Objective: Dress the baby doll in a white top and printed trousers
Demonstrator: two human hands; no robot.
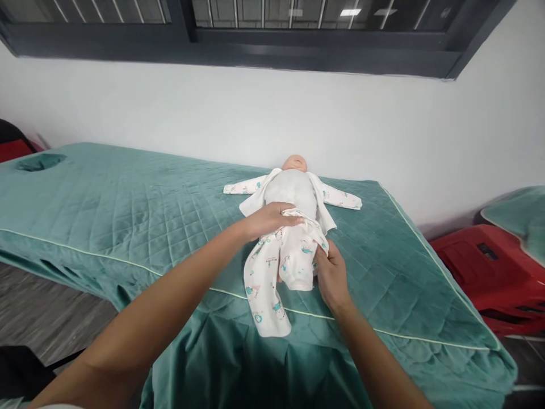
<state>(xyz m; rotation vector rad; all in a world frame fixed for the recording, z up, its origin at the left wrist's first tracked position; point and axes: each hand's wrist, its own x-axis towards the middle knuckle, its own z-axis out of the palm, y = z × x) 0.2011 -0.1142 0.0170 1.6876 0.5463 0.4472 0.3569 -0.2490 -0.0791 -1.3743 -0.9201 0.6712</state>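
Note:
A baby doll (293, 190) lies on the green bed with its head toward the wall. Its white patterned jacket (340, 197) is spread open, both sleeves stretched out sideways. White baby pants (266, 284) printed with small green and pink figures cover the doll's lower body, bunched at the waist. My left hand (272, 218) is closed on the waistband, across the doll's belly. At the right edge of the pants, my right hand (332, 272) grips the fabric beside the hip. One pant leg hangs over the bed's front edge; the other looks shorter and gathered.
The quilted green bed cover (128, 199) has a face hole (40, 162) at the far left. Beyond the bed is a white wall below a dark-framed window (319, 48). A red plastic stool (489, 272) stands at the right, with green fabric above it.

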